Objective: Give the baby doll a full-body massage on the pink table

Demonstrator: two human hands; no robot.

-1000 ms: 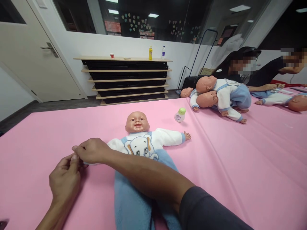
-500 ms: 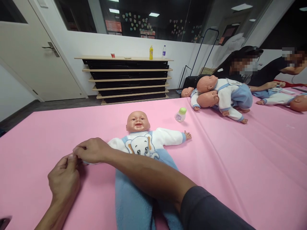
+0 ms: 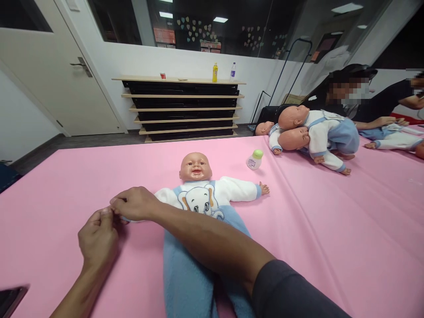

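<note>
A baby doll lies on its back on the pink-covered table, dressed in a white and blue suit with an animal face on the chest. My right arm crosses over its body, and my right hand is closed around the doll's hand at the image-left side. Thumb and fingers pressed together, my left hand meets it there at the doll's fingers. Most of that small hand is hidden by my own fingers. The doll's other arm stretches out to the right, its hand bare.
A white bottle with a green cap stands beyond the outstretched arm. Several more dolls are piled at the right, near people seated behind. A dark phone-like object lies at the near left corner. Stacked boards stand against the wall.
The view has turned slightly left, so everything sits further right and more of the dark object shows. Both my hands stay together at the doll's hand, with little movement.
</note>
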